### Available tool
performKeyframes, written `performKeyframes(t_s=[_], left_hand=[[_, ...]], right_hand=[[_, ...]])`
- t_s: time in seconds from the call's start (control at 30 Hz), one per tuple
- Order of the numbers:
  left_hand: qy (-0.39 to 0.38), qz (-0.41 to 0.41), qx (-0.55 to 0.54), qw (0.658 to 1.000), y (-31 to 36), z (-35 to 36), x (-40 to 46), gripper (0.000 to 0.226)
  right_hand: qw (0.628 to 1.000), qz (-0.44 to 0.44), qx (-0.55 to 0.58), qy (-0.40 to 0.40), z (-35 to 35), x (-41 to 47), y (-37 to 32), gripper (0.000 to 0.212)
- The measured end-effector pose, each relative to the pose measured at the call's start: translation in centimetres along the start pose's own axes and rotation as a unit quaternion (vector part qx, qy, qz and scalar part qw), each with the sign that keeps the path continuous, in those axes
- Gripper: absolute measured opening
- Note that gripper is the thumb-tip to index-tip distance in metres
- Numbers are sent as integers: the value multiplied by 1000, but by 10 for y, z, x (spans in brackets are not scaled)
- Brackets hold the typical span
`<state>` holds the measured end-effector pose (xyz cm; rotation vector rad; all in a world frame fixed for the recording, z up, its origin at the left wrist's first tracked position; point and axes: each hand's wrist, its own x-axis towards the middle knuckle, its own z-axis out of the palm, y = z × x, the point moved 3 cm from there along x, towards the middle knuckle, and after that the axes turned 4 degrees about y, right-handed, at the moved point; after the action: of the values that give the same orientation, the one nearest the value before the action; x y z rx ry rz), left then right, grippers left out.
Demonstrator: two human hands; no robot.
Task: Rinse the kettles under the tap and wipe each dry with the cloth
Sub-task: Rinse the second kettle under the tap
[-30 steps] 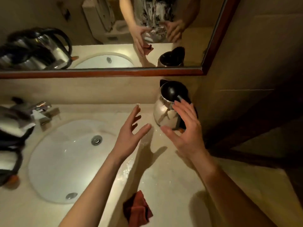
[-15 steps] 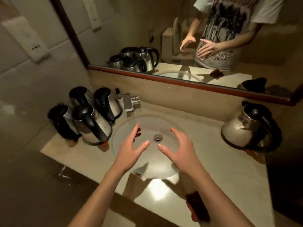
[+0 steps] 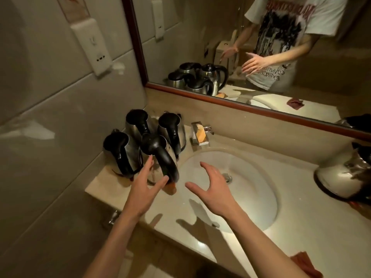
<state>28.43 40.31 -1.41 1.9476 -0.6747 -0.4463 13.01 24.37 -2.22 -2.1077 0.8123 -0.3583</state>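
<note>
from the head camera, looking down at a beige stone counter [image 3: 313, 227], you see a white oval sink [image 3: 259, 177] sunk into it, with nothing in the bowl but its metal drain. a square chrome tap [image 3: 198, 135] stands at the back rim. four steel kettles [image 3: 144, 145] with black lids and black handles stand clustered on the counter left of the sink, lids shut, so their contents cannot be seen. a fifth kettle [image 3: 343, 175], shiny steel with a black handle, stands apart at the right edge. your left hand [image 3: 144, 189] reaches with fingers spread apart, thumb tip at the handle of the nearest kettle [image 3: 162, 157]; whether it touches is unclear. your right hand [image 3: 214, 191] hovers over the sink's left side, fingers splayed and empty. a red cloth [image 3: 303, 263] lies on the counter's front edge, beside your right forearm. the mirror [image 3: 200, 47] behind reflects it all.
</note>
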Motion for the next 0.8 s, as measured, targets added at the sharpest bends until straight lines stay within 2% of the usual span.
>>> performKeyframes(t_s=[0.07,0.17,0.23,0.33,0.47,0.63,0.8], left_hand=[[5,-8,-1,1000,-2,-5,16,94],[38,-18,0,999,-5,-13,42,93],[65,-16,11,998,-7,-21,60,85],[93,-14,40,995,-12,-30,89,73],[68,11,70,995,-22,-33,128,61],[-1,26,47,999,-43,-29,150,50],[-18,19,-40,999,-58,-27,153,49]], right_hand=[[1000,7,29,-9,10,19,-3,106],[996,30,81,-27,29,52,-6,88],[990,57,122,-41,47,74,-10,76],[981,105,157,-44,73,96,-16,78],[975,133,174,-49,98,106,-16,48],[963,152,219,28,117,105,-16,52],[945,172,251,123,128,100,-22,56]])
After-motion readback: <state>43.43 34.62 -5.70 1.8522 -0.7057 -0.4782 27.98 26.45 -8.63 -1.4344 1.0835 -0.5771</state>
